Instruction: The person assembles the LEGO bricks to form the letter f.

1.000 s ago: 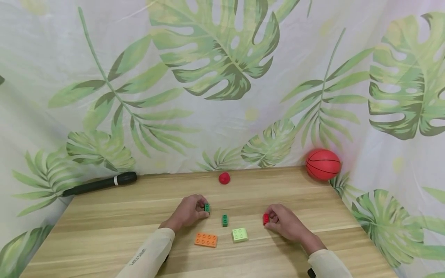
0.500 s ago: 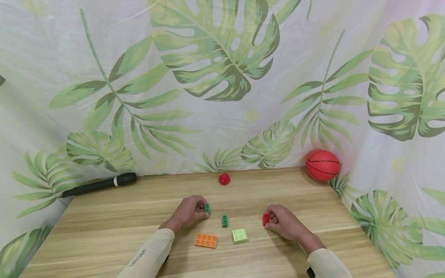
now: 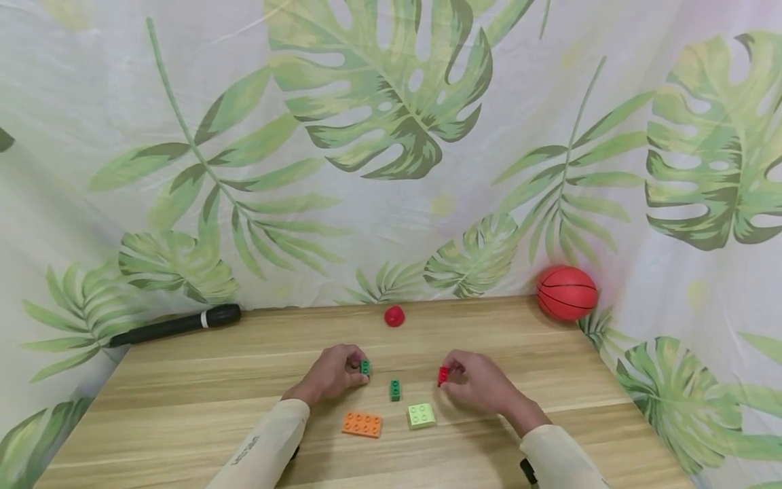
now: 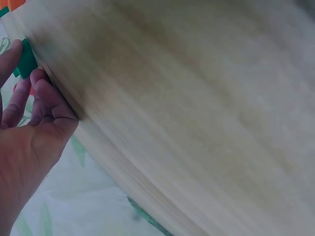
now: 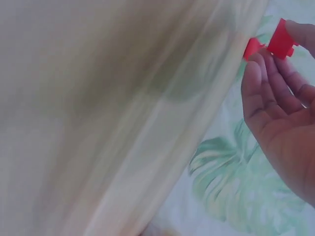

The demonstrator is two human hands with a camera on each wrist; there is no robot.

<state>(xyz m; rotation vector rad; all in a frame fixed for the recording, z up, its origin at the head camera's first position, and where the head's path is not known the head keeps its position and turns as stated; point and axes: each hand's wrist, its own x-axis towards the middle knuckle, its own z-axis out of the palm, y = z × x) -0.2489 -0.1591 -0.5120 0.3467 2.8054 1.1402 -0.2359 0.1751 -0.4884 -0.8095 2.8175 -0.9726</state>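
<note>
My left hand [image 3: 332,372] pinches a small green building brick [image 3: 365,367] between thumb and fingers, low over the table; the left wrist view shows the same green brick [image 4: 27,60] at the fingertips. On the other side, a small red brick [image 3: 442,376] is pinched in my right hand [image 3: 478,382]. That red brick [image 5: 282,39] appears at the thumb tip in the right wrist view. Between the hands lies a second green brick [image 3: 395,390]. A pale green square brick [image 3: 421,415] and an orange rectangular brick [image 3: 362,424] lie nearer to me.
At the back of the wooden table [image 3: 293,333] sits a small red rounded piece [image 3: 394,316]. A red ball [image 3: 567,293] rests at the back right corner. A black stick-like object [image 3: 177,324] lies along the back left. Leaf-printed cloth [image 3: 379,204] hangs behind.
My right hand has moved left with the red brick, closer to the middle green brick. The left hand and its green brick have stayed nearly still.
</note>
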